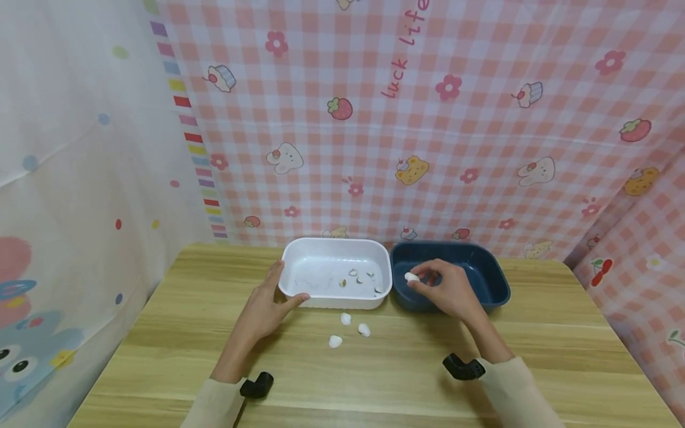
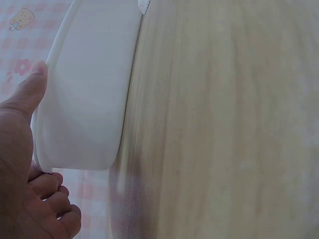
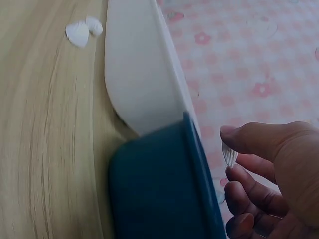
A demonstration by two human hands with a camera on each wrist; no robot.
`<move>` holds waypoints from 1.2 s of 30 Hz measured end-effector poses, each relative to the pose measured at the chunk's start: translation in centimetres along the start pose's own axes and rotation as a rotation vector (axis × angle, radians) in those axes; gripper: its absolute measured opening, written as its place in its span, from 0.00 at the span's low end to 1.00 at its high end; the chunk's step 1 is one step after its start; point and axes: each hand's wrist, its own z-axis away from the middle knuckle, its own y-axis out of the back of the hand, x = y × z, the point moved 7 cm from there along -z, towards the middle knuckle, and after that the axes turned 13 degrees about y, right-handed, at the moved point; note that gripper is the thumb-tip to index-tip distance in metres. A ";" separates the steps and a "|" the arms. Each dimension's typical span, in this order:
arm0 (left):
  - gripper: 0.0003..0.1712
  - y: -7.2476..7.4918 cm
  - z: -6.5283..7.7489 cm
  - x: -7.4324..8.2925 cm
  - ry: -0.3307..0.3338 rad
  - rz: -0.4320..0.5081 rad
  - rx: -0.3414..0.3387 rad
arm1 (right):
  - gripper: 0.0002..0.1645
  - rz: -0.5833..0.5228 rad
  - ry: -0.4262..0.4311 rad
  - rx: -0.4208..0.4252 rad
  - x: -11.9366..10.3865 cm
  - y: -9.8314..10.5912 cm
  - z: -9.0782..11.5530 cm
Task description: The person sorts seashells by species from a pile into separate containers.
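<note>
Above the dark blue basin (image 1: 489, 285), my right hand (image 1: 446, 290) pinches a small white ribbed seashell (image 1: 411, 277) between thumb and fingertips. The same seashell (image 3: 230, 155) shows its ridges in the right wrist view. My left hand (image 1: 264, 306) grips the left front corner of the white basin (image 1: 334, 302), thumb on the front rim and fingers along the left end. Inside the white basin lie several small dark-and-pale pieces, perhaps shells (image 1: 343, 283). Three white seashells (image 1: 335, 341) lie on the table in front of it. The near part of the blue basin's inside is hidden by my right hand.
The two basins stand side by side at the back of the wood-grain table (image 1: 385, 380). A pink checked cloth (image 1: 374, 148) hangs right behind them. Black wrist devices (image 1: 257, 385) sit at both sleeves.
</note>
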 end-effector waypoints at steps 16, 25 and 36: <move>0.65 0.0 0.0 0.1 -0.006 0.008 0.008 | 0.18 -0.008 -0.089 -0.023 3.3 -0.1 0.1; 0.64 0.0 0.0 0.2 -0.005 0.011 0.006 | 0.23 0.002 -0.061 -0.017 2.0 0.3 0.8; 0.63 -0.1 -0.1 -0.1 -0.003 0.007 0.009 | 0.23 -0.029 0.050 0.006 -1.7 0.2 1.4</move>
